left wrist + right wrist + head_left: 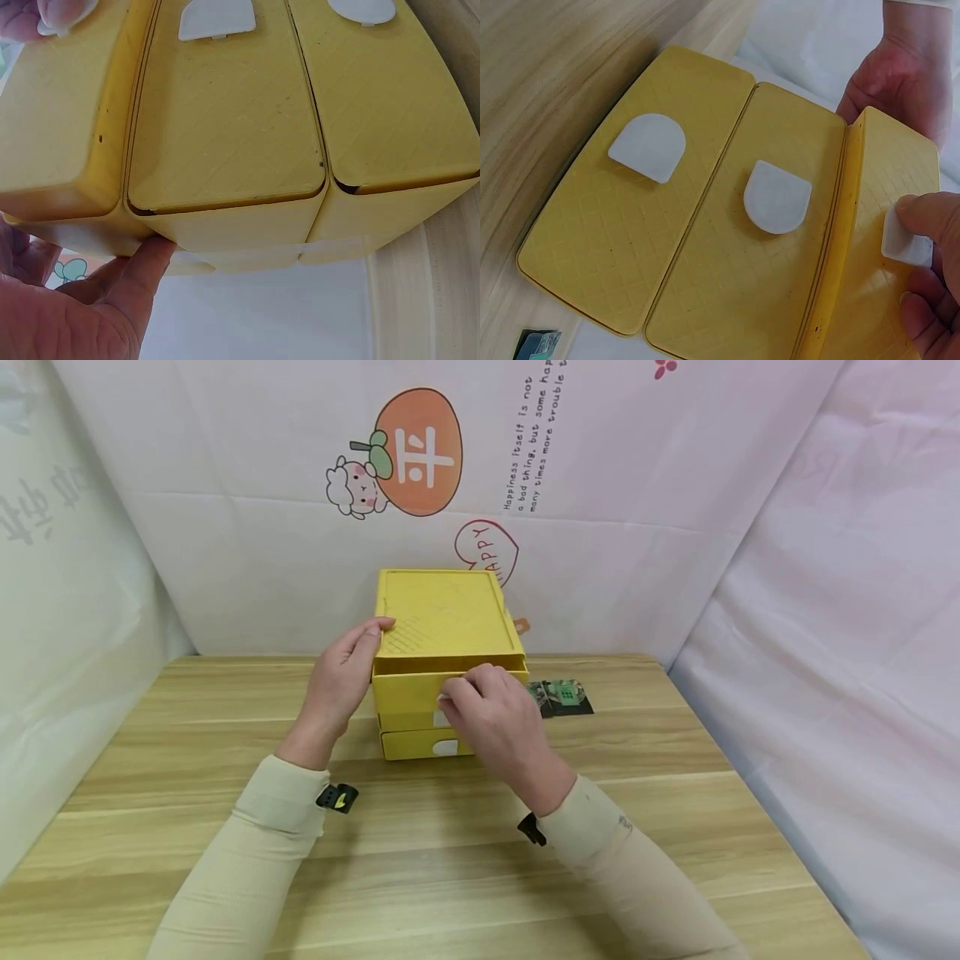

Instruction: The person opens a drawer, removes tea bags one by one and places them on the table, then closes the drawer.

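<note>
A yellow box of three stacked drawers (450, 610) stands on the table, its top drawer (408, 697) pulled partly out. My right hand (498, 722) pinches that drawer's white handle (907, 240) between thumb and fingers. Against the upper left side of the box rests my left hand (341, 677), fingertips at the top edge; the left wrist view shows its thumb (146, 277) touching the side wall. The middle drawer (225, 127) and bottom drawer (397, 97) are closed, each with a white rounded handle. The inside of the top drawer is mostly hidden.
Dark, green-patterned flat pieces (566, 695) lie on the wooden table (420, 877) to the right of the box. Behind the box hangs a white printed cloth (262, 543), with more white cloth along both sides.
</note>
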Demonstrator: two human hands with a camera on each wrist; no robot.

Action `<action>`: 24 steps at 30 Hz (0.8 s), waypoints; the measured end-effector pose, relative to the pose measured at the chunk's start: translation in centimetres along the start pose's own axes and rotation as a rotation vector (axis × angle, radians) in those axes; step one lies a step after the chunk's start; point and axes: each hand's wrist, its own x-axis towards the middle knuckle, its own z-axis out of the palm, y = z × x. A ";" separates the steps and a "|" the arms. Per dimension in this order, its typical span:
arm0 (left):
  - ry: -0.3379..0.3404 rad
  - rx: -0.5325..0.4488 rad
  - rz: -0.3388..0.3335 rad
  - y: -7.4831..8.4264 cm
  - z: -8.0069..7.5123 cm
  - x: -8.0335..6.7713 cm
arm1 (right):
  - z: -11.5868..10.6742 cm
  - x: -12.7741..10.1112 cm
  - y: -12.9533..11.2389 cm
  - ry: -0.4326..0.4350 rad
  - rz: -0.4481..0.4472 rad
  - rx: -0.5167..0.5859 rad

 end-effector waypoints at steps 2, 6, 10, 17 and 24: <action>-0.001 -0.003 -0.007 0.0 0.0 0.0 | 0.1 0.1 0.1 -0.006 0.004 -0.001; -0.005 -0.001 -0.011 0.0 0.0 -0.2 | 0.4 0.3 0.3 -0.016 0.015 -0.001; -0.003 -0.002 -0.008 0.0 0.0 -0.1 | 0.6 0.6 0.4 -0.018 0.028 0.006; 0.008 -0.002 -0.011 0.0 0.1 0.0 | 1.2 1.0 0.8 -0.018 0.045 0.010; 0.023 -0.001 -0.006 -0.2 0.2 0.0 | 1.6 1.2 1.0 -0.035 0.051 0.006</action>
